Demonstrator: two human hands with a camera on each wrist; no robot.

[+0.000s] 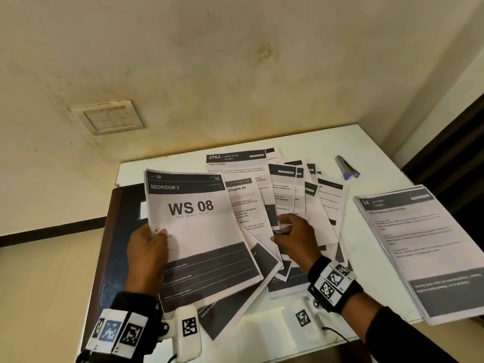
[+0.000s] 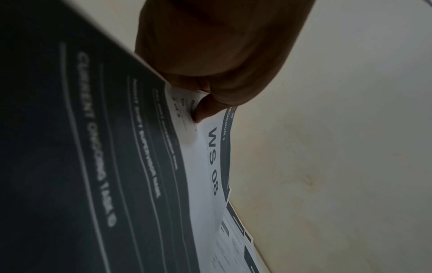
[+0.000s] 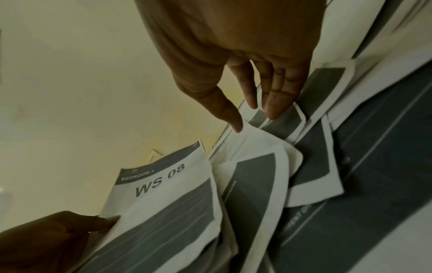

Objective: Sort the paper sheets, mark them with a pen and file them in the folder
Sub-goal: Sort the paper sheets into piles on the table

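Note:
My left hand [image 1: 149, 247] grips a sheet headed "WS 08" [image 1: 199, 226] by its left edge, thumb on top, and holds it tilted above the table. The left wrist view shows the thumb [image 2: 205, 109] pressed on that sheet [image 2: 210, 166]. To its right, several printed sheets [image 1: 288, 189] lie fanned out. My right hand [image 1: 293, 234] rests among them; in the right wrist view its fingers [image 3: 275, 96] are straight, with tips slipped between sheet edges [image 3: 268, 147]. A dark folder [image 1: 117, 231] lies under the left sheets. A grey and blue pen [image 1: 347, 167] lies at the back right.
A separate stack headed "34 KITCHEN" [image 1: 424, 247] sits at the table's right edge, overhanging the front. The white table [image 1: 301, 142] stands in a wall corner. A white pad [image 1: 262, 326] lies near the front edge. A switch plate [image 1: 108, 120] is on the wall.

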